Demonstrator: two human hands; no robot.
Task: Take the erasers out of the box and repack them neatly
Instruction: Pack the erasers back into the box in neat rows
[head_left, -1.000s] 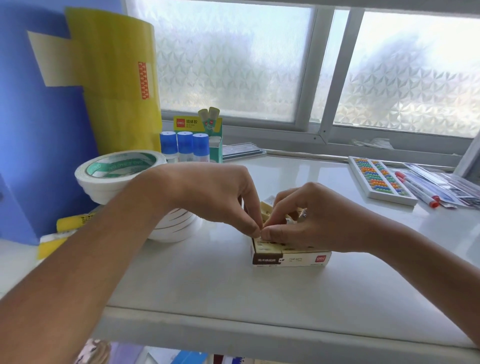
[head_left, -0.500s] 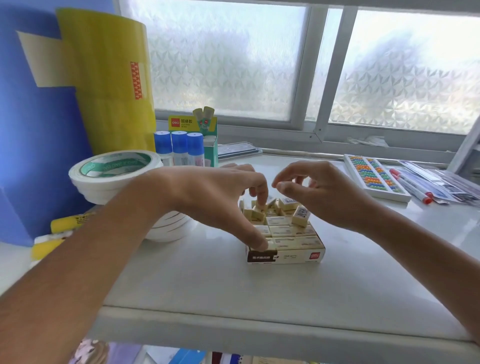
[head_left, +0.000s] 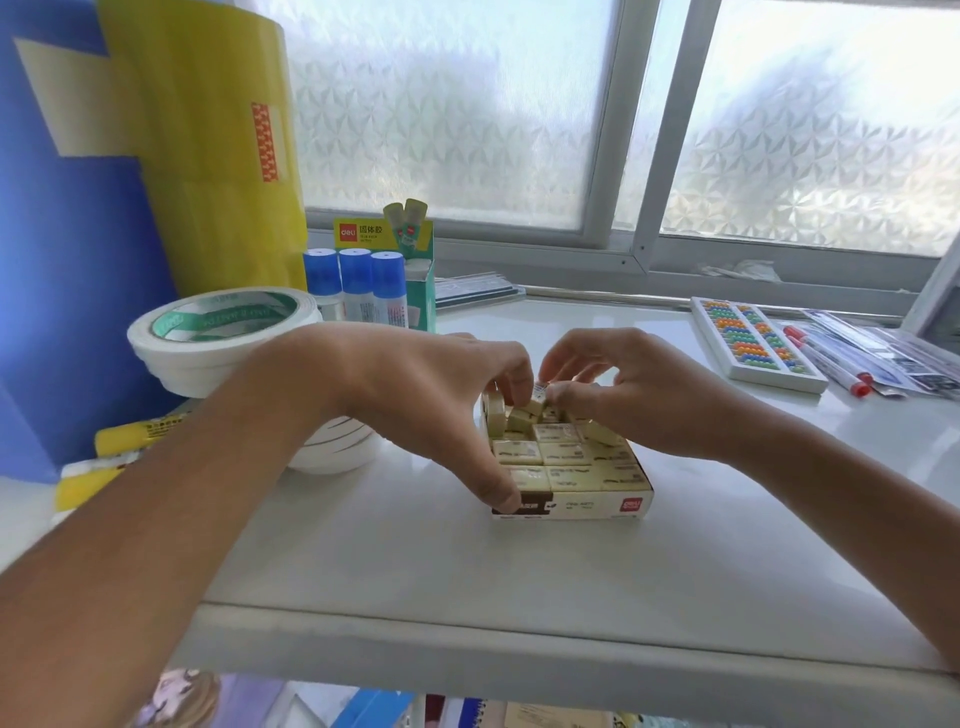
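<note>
A small cream and brown eraser box (head_left: 597, 506) lies open on the white shelf. Several cream erasers (head_left: 566, 454) fill it: the front rows lie flat, the back ones are tilted and jumbled. My left hand (head_left: 431, 410) spans the box's left side, thumb on the front left corner, fingertips at the back erasers. My right hand (head_left: 623, 400) is over the back right of the box, and its thumb and fingers pinch one tilted eraser (head_left: 537, 401). The back of the box is hidden by both hands.
Stacked rolls of white tape (head_left: 223, 332) stand left of the box, with blue-capped glue sticks (head_left: 358, 288) and a yellow roll (head_left: 208, 156) behind. An abacus (head_left: 753, 343) and pens (head_left: 831, 364) lie at the right. The shelf's front edge (head_left: 519, 639) is near me.
Both hands left the front of the box and went to its back rows. The right hand, empty half a second ago, now pinches a tilted eraser.
</note>
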